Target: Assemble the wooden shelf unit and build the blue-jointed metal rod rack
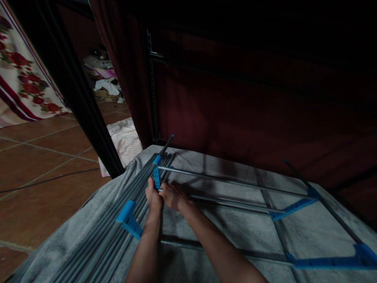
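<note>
My left hand (pixel 153 196) is closed on the lower end of a blue plastic bracket (pixel 157 177), which is fitted on a grey metal pole. Beside it, my right hand (pixel 174 196) grips a thin metal tube (pixel 229 201) near its end, where it meets that bracket. Another tube (pixel 224 179) runs from the bracket's upper part to a blue bracket (pixel 297 206) on the right. Nearer to me, a second left-hand bracket (pixel 129 220) is partly hidden behind my left forearm. A fourth blue bracket (pixel 332 261) lies at the lower right. My fingertips are partly hidden.
Several loose grey tubes (pixel 100 239) lie bundled along the left of the grey blanket (pixel 188 230). A black post (pixel 73 90) rises at left. Dark red curtain (pixel 235 122) hangs behind. A striped cloth (pixel 125 141) and a cable (pixel 50 179) lie on the tiled floor.
</note>
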The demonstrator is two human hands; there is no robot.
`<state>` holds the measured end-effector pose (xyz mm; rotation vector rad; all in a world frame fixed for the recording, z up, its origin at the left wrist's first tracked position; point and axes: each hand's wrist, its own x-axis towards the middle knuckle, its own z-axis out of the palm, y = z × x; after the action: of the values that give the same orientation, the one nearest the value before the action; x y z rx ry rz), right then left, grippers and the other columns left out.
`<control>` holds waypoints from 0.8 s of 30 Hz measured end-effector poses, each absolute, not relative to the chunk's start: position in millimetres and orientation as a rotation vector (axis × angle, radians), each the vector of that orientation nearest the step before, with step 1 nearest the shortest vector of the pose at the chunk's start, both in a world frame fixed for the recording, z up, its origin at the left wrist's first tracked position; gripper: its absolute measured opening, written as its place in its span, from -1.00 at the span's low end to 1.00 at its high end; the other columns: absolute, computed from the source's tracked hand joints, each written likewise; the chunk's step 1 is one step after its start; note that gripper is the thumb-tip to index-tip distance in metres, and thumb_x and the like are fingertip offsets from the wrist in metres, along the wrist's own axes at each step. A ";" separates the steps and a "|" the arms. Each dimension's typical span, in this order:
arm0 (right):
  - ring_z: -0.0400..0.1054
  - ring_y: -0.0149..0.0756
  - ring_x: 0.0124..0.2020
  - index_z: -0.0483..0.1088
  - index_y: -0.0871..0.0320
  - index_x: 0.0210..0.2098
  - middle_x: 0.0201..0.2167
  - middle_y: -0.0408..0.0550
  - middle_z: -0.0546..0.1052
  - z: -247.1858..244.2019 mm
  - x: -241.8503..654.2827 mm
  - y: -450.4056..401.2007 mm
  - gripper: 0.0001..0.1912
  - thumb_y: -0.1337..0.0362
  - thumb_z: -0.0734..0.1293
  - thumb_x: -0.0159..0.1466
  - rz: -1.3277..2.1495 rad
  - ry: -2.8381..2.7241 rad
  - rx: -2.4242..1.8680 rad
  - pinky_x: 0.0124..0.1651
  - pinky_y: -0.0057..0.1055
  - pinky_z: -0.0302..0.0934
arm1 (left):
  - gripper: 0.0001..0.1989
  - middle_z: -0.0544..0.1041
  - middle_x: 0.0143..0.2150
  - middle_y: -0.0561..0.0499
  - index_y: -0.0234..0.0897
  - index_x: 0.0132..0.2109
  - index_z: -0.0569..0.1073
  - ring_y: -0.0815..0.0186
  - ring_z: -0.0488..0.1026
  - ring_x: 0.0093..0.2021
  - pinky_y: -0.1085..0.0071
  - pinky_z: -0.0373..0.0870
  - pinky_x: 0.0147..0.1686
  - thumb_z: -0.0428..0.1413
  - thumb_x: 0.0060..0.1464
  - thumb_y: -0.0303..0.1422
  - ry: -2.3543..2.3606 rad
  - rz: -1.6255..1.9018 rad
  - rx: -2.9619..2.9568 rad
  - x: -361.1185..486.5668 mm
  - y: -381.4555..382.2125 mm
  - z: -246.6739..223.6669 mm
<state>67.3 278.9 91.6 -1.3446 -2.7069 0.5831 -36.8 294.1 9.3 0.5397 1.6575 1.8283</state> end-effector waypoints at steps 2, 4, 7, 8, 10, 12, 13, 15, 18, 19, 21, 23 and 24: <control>0.46 -0.23 -0.01 0.31 0.10 0.04 0.02 0.02 0.54 88.0 69.8 278.7 -0.71 0.19 0.11 0.41 0.581 -2.737 -1.308 -0.04 -0.34 0.28 | -0.38 0.17 -0.68 0.15 -0.16 -0.61 0.14 0.40 0.11 -0.63 0.38 0.09 -0.58 -0.03 -0.10 0.31 1.670 1.795 0.515 -36.6 291.2 4.6; 0.44 -0.25 0.01 0.32 0.10 0.00 0.02 0.00 0.53 85.8 71.1 279.0 -0.73 0.21 0.10 0.42 0.564 -2.743 -1.287 -0.01 -0.37 0.26 | -0.39 0.15 -0.68 0.16 -0.16 -0.61 0.12 0.42 0.08 -0.63 0.39 0.05 -0.58 -0.03 -0.06 0.29 1.675 1.780 0.498 -36.9 290.8 2.2; 0.42 -0.28 0.01 0.34 0.07 -0.03 0.02 -0.06 0.53 84.7 72.6 279.9 -0.75 0.21 0.10 0.43 0.558 -2.724 -1.266 -0.02 -0.41 0.24 | -0.42 0.13 -0.67 0.17 -0.16 -0.59 0.11 0.42 0.07 -0.62 0.39 0.07 -0.58 -0.02 -0.02 0.24 1.659 1.777 0.484 -36.9 293.2 2.4; 0.42 -0.28 0.01 0.35 0.07 -0.04 0.01 -0.07 0.54 84.5 73.2 280.1 -0.75 0.21 0.10 0.43 0.561 -2.717 -1.262 -0.03 -0.42 0.23 | -0.43 0.13 -0.66 0.18 -0.16 -0.59 0.11 0.42 0.07 -0.62 0.39 0.08 -0.58 -0.02 0.00 0.22 1.651 1.779 0.480 -36.7 294.1 3.0; 0.42 -0.29 0.00 0.37 0.07 -0.07 -0.01 -0.10 0.54 84.3 74.3 280.3 -0.75 0.21 0.10 0.44 0.561 -2.703 -1.248 -0.05 -0.43 0.22 | -0.45 0.12 -0.65 0.18 -0.16 -0.58 0.11 0.42 0.06 -0.61 0.40 0.09 -0.57 -0.01 0.01 0.19 1.638 1.790 0.469 -36.1 295.0 4.3; 0.42 -0.31 -0.01 0.38 0.05 -0.08 -0.03 -0.12 0.55 84.4 74.8 280.2 -0.74 0.20 0.09 0.44 0.547 -2.682 -1.252 -0.06 -0.44 0.21 | -0.46 0.13 -0.64 0.18 -0.16 -0.57 0.12 0.42 0.07 -0.61 0.40 0.10 -0.57 0.01 0.01 0.17 1.627 1.803 0.457 -35.3 295.0 5.5; 0.43 -0.31 -0.01 0.39 0.04 -0.09 -0.03 -0.13 0.56 84.7 74.6 280.1 -0.73 0.19 0.09 0.44 0.541 -2.672 -1.270 -0.08 -0.43 0.21 | -0.47 0.14 -0.64 0.18 -0.17 -0.57 0.12 0.43 0.07 -0.60 0.41 0.10 -0.57 0.02 0.01 0.16 1.623 1.807 0.452 -34.9 294.7 6.1; 0.44 -0.30 -0.03 0.41 0.02 -0.09 -0.04 -0.13 0.57 85.3 73.3 279.8 -0.72 0.18 0.09 0.44 0.539 -2.655 -1.327 -0.10 -0.42 0.22 | -0.47 0.14 -0.64 0.18 -0.17 -0.56 0.12 0.43 0.07 -0.61 0.42 0.10 -0.58 0.02 0.02 0.15 1.611 1.813 0.441 -34.1 293.8 7.7; 0.45 -0.29 -0.05 0.43 0.02 -0.07 -0.04 -0.12 0.57 86.4 71.0 279.7 -0.72 0.19 0.11 0.42 0.541 -2.626 -1.391 -0.10 -0.41 0.22 | -0.48 0.12 -0.66 0.19 -0.17 -0.57 0.11 0.44 0.05 -0.63 0.42 0.08 -0.60 0.01 0.03 0.13 1.593 1.810 0.426 -32.8 292.2 11.1; 0.45 -0.29 -0.05 0.43 0.02 -0.07 -0.05 -0.11 0.58 86.6 70.6 279.8 -0.72 0.20 0.12 0.41 0.533 -2.614 -1.397 -0.09 -0.41 0.22 | -0.48 0.12 -0.66 0.19 -0.17 -0.57 0.12 0.44 0.05 -0.64 0.42 0.08 -0.61 0.01 0.04 0.13 1.591 1.806 0.424 -32.3 291.7 12.3; 0.46 -0.28 -0.07 0.44 0.03 -0.07 -0.08 -0.11 0.59 86.9 70.8 280.3 -0.72 0.21 0.12 0.41 0.517 -2.601 -1.397 -0.10 -0.40 0.23 | -0.49 0.14 -0.68 0.18 -0.17 -0.58 0.14 0.43 0.06 -0.66 0.42 0.08 -0.63 -0.01 0.07 0.11 1.593 1.798 0.427 -31.6 290.6 14.1; 0.47 -0.28 -0.08 0.45 0.04 -0.07 -0.09 -0.10 0.59 87.0 72.0 281.5 -0.70 0.20 0.11 0.43 0.516 -2.606 -1.385 -0.11 -0.40 0.24 | -0.50 0.17 -0.68 0.17 -0.18 -0.58 0.17 0.43 0.09 -0.67 0.42 0.09 -0.63 -0.04 0.09 0.10 1.596 1.795 0.433 -31.2 289.8 14.9; 0.47 -0.28 -0.08 0.45 0.03 -0.07 -0.08 -0.10 0.59 86.8 72.8 282.4 -0.68 0.18 0.09 0.44 0.524 -2.616 -1.371 -0.11 -0.40 0.24 | -0.50 0.18 -0.68 0.16 -0.18 -0.58 0.18 0.43 0.09 -0.67 0.42 0.10 -0.62 -0.04 0.10 0.09 1.598 1.796 0.436 -31.1 289.6 14.8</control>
<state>72.8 282.4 86.8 -1.3711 -2.6165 0.5242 -31.1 289.6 14.8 0.4363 1.5983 1.7964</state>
